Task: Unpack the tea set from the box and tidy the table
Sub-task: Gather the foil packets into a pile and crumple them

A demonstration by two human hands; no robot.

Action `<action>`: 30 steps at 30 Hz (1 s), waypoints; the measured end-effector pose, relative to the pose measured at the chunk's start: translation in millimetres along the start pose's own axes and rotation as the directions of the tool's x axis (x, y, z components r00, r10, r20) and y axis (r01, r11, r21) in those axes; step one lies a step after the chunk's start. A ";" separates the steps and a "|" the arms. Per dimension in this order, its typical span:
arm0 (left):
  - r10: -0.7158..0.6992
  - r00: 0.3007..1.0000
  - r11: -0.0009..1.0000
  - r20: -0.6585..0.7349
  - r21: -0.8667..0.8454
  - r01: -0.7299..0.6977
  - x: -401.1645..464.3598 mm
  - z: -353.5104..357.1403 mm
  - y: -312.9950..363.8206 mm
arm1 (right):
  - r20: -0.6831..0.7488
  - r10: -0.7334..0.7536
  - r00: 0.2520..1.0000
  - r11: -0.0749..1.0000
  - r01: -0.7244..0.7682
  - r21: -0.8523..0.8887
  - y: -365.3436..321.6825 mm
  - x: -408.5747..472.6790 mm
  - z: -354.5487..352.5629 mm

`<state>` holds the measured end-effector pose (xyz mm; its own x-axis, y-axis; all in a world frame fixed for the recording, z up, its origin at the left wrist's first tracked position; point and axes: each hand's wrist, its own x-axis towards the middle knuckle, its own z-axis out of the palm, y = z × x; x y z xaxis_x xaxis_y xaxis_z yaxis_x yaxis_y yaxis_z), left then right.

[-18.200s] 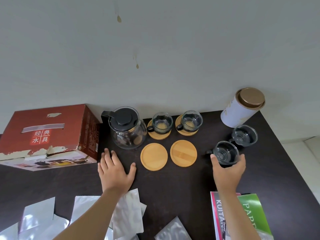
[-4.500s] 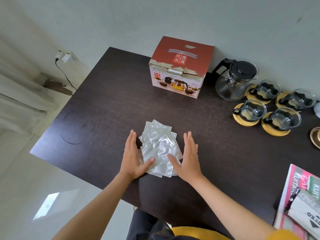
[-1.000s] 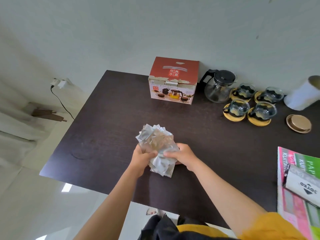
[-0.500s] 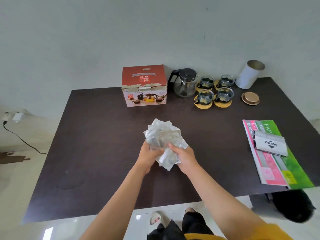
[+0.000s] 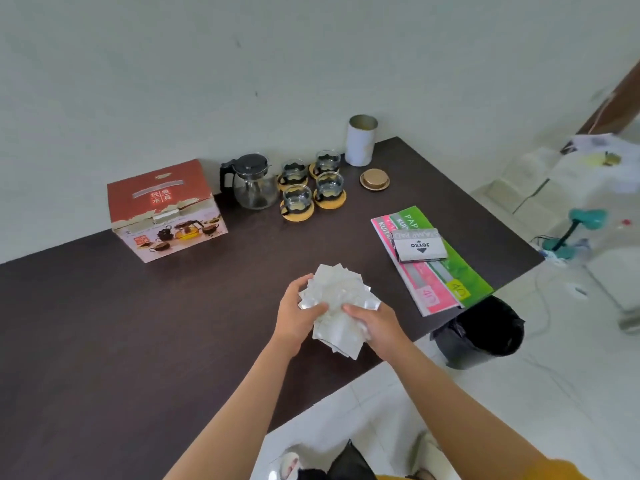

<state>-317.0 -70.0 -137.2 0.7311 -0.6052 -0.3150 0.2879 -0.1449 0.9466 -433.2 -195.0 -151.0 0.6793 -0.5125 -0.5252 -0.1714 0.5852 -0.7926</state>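
Lifted clear of the table since they lay in a flat heap a few seconds ago, the silver wrappers (image 5: 337,303) are now bunched into one wad above the near edge of the dark table (image 5: 138,341). The left hand (image 5: 298,318) clasps the wad from the left and the right hand (image 5: 375,327) from the right, fingers curled round the foil on both sides, likely to squeeze the loose sheets together so none slips out on the way to disposal.

Far across the table, the tea set is already out: the glass teapot (image 5: 254,183) stands just right of the red box (image 5: 162,209), and four glass cups (image 5: 311,183) sit on wooden coasters beside it, grouped against the wall, probably to keep them out of the way. A white canister (image 5: 361,140) stands open farther right, its gold lid (image 5: 374,179) lying near it.

On the right side lie coloured paper packs (image 5: 443,278) with a small grey packet (image 5: 419,245) on top. A black bin (image 5: 481,332) stands on the floor just past the table's near right corner, and the view has swung toward it, so dropping the wrappers there seems the likely next step.
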 end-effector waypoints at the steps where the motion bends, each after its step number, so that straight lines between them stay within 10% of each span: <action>1: -0.001 1.000 0.999 0.023 0.047 0.000 2.2 16.9 -0.1 | -0.026 -0.012 1.000 1.000 0.012 0.005 -4.7 -1.3 -14.1; 16: -0.118 0.958 0.963 0.260 0.265 0.047 9.8 360.2 -38.4 | -0.364 -0.107 0.925 0.992 0.122 0.019 -91.5 -42.9 -323.6; 30: -0.440 0.870 0.819 0.222 0.498 0.287 55.5 499.4 -117.4 | -0.566 0.147 0.811 0.983 -0.182 -0.006 -79.4 -8.3 -474.3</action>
<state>-619.2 -477.4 -231.7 0.3719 -0.6368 -0.6753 0.1375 -0.6817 0.7186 -763.6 -535.4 -230.6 0.1218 -0.6857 -0.7176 -0.2964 0.6649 -0.6857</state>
